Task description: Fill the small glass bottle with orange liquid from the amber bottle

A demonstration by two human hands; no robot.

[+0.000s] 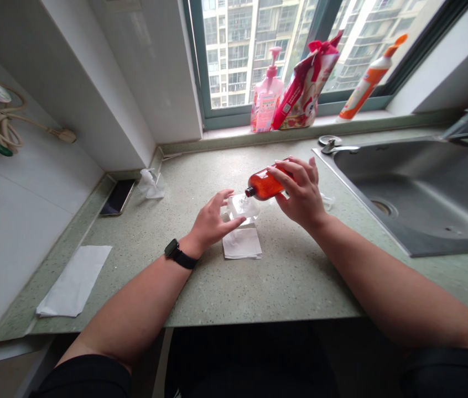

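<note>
1. Step in hand: the amber bottle [264, 185] was held tilted, neck down, with its dark tip just beside and above the clear container [242, 207] at the middle of the frame. Whether anything was flowing could not be told.
2. Next-move requirement: in this pose, the judgement was that the neck needed to stay steady and aligned with the container.
3. Right hand [300, 190]: closed around the bottle's body, fingers wrapped over the top, wrist raised, forearm reaching in from the lower right.
4. Left hand [213, 218]: open, fingers spread and slightly curved, close beside the container; contact could not be confirmed. A wristwatch [175, 251] sat on that wrist.
5. Support: the container stood at the edge of a folded paper towel [242, 243] on the speckled green counter [284, 282].
6. Surroundings: a steel sink [416, 193] lay at right, a phone [118, 197] at left, and a pink pump bottle [266, 91] on the windowsill at top.
</note>
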